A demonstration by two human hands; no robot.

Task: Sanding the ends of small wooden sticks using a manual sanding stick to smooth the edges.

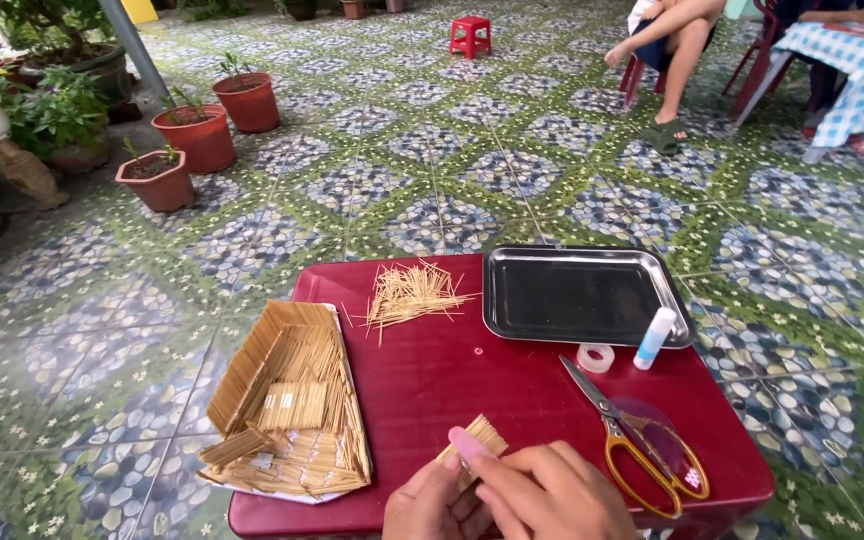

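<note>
While both hands are meeting at the near edge of the red table (432, 380), we are holding a small panel of glued toothpicks (480, 436) between them. Our left hand (430, 505) is closing on the panel from below and from the left, and our right hand (552, 495) is reaching across it, with one finger pressing flat against the near end. Both hands are therefore gripping the same piece; neither is open or empty.

We are noting the relation that matters: the panel is projecting up and away from the fingers, toward the middle of the table. Its sticks are running roughly from lower left to upper right. The left hand is sitting directly under it, so it is the nearer one; the right hand is covering it only with its fingertip.

Left of the hands, a partly built toothpick structure (287, 400) is lying on a white sheet and overhanging the table edge. A loose pile of toothpicks (410, 292) is lying beyond, well apart from the grip. To the right, yellow-handled scissors (637, 435) are resting near our right hand, blades pointing away. A roll of tape (595, 357), a glue stick (654, 338) and a metal tray (577, 295) are sitting further back.
</note>
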